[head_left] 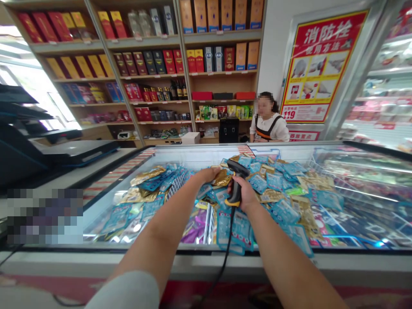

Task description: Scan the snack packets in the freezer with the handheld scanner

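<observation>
My right hand (247,195) is wrapped round the grip of a black and yellow barcode scanner (237,169), whose head points to the upper left. From its base a black cable (229,240) runs down past the freezer's front edge. Just left of the scanner, my left hand (210,174) holds a gold foil packet (222,177) by its left side; the fingertips are partly hidden. Around and beneath both hands lies a heap of blue packets (236,227) mixed with gold ones. A second pile of blue and gold packets (148,176) lies to the left.
The packets lie over a glass-topped chest freezer (363,214) with white wire dividers (176,185). Behind it, a person (269,122) in a white top and dark apron stands near shelves of boxed goods (161,62). Dark checkout equipment (80,150) stands at left.
</observation>
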The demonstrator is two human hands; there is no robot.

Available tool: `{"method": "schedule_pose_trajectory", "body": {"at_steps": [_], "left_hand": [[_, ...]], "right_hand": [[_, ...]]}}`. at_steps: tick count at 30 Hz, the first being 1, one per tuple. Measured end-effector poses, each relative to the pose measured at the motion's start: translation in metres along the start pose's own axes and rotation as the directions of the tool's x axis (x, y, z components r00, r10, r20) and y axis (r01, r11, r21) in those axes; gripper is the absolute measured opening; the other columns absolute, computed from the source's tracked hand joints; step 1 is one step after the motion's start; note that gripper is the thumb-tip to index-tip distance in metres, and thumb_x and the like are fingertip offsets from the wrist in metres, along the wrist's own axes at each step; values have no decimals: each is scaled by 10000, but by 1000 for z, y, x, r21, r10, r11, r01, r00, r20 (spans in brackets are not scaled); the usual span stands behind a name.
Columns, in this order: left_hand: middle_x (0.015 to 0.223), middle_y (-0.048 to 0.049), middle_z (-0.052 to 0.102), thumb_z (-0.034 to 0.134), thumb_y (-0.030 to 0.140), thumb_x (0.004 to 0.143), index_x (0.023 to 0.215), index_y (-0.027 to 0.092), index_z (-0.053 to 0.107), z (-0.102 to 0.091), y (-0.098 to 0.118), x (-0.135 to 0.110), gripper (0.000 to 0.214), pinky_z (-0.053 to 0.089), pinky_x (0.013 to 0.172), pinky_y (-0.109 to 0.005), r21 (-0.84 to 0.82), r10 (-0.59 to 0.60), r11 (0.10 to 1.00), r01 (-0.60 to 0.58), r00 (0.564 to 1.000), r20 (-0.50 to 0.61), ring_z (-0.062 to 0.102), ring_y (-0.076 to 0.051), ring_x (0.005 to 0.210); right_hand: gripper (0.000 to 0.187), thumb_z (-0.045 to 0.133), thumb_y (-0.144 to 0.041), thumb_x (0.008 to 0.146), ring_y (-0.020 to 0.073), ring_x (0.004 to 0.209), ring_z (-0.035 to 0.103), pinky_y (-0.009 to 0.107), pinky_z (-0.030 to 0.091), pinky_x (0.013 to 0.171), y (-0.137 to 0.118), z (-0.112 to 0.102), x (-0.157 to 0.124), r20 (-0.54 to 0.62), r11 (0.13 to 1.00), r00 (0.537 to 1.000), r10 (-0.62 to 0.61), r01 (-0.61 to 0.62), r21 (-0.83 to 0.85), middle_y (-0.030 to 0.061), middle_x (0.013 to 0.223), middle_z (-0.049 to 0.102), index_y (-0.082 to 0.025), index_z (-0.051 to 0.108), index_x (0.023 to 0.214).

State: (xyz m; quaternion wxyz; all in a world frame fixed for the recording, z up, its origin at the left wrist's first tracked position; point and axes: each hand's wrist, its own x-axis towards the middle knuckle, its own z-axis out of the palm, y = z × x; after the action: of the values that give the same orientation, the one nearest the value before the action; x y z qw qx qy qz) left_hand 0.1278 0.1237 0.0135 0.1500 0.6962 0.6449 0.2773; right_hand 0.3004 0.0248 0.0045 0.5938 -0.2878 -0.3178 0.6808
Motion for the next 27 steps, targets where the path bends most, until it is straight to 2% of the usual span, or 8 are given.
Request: {"method": "schedule_pose_trajectory", "body": {"at_steps": [4,7,10,15,19,22,24,27], "left_hand": [[1201,-163,645,353,481,915,1147,181,645,-8,9,-38,479,396,958,-402,267,-69,963,45,994,83,585,-314,1134],[1281,-186,589,255,436,952,1276,121,551,-21,7,-67,540,398,970,-377,148,-130,980,134,991,-38,547,-285,1195],[1314,-152,574,282,413,951,1299,135,531,-36,-8,-97,511,393,985,-341,27,-78,996,86,975,-206,531,-252,1217],[1060,-134,692,267,461,940,1077,175,664,-39,-42,-144,507,437,929,-400,82,-77,992,91,984,-161,611,-282,1069],[1171,-103,661,322,427,924,1217,199,599,-42,-49,-165,463,432,951,-365,-26,37,999,-43,979,-199,601,-244,1094],[1146,-106,672,524,444,818,1190,229,622,-63,-47,-180,441,467,892,-368,-65,-6,998,-7,980,-200,640,-272,999],[1141,-118,669,708,451,648,1100,252,668,-81,-47,-192,495,447,923,-384,40,19,999,-15,993,-116,609,-315,1068],[1048,-141,683,840,416,410,953,257,697,-97,-51,-210,583,437,923,-420,215,-81,973,82,997,-15,571,-372,1107]], "right_hand": [[157,667,-313,681,121,395,518,233,445,395,-3,0,-2,-15,999,1000,27,-27,18,-9,487,585,-165,613,686],[137,662,-293,679,118,412,525,227,449,403,-5,-3,-4,-14,995,998,61,-60,78,-18,504,589,-170,619,723],[139,658,-289,675,112,435,534,224,456,427,-6,-7,-4,45,989,997,60,-66,134,-20,532,599,-175,615,742],[157,669,-294,656,103,428,519,221,438,418,-8,-8,-4,64,984,997,50,-60,167,-24,548,600,-181,590,731],[138,650,-283,661,100,412,503,223,425,403,-11,-7,-6,51,981,997,60,-69,184,-29,541,596,-185,574,720],[146,654,-288,662,101,417,506,226,424,407,-12,-8,-7,45,982,997,56,-63,176,-30,548,600,-189,570,729],[157,662,-300,660,103,424,510,229,423,412,-11,-9,-6,52,984,997,58,-66,166,-31,555,598,-195,566,724],[164,667,-317,652,106,432,508,239,423,416,-10,-9,-5,60,987,996,60,-68,147,-30,561,587,-202,558,697]]}}
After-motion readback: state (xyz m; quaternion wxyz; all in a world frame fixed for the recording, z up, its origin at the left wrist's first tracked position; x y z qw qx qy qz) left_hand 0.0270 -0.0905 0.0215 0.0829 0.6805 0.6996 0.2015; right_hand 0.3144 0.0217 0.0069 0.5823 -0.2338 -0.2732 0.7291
